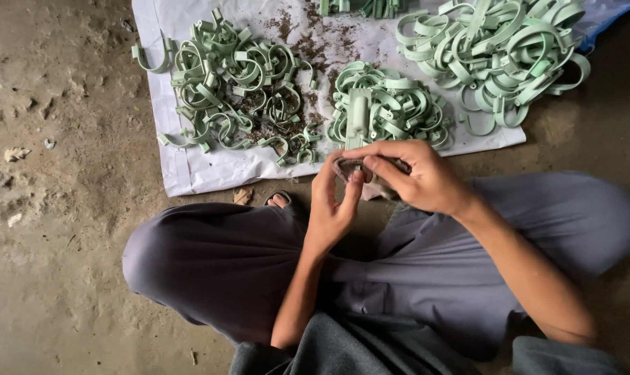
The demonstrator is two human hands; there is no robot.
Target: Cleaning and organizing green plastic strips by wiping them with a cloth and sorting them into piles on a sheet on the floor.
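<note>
A person sits cross-legged on a dirt floor (58, 208). Both hands are up in front of the knees, close together.

The left hand (332, 205) and the right hand (416, 177) hold one small clip (350, 167) between them. The clip looks grey-brown and dirty. The left fingers (357, 182) pinch it from below. The right fingers (377, 165) pinch it from above. Most of the clip is hidden by the fingers, so its full shape cannot be told.

Just past the hands lies a white sheet (211, 170) on the floor. It is a flat plastic sheet with a straight edge near the knees. Brown dirt crumbs (308, 45) are spread on it.

Three big piles of pale green clips sit on the sheet. The left pile (238, 90) is loose and mixed with dirt. The middle pile (388, 107) is tight and is right by the hands. The right pile (495, 55) has bigger curved clips. There are too many clips to count. A few more green bits (363, 7) show at the top edge.

A blue corner (607, 17) peeks out at the top right. One toe (279, 201) shows by the left knee.
</note>
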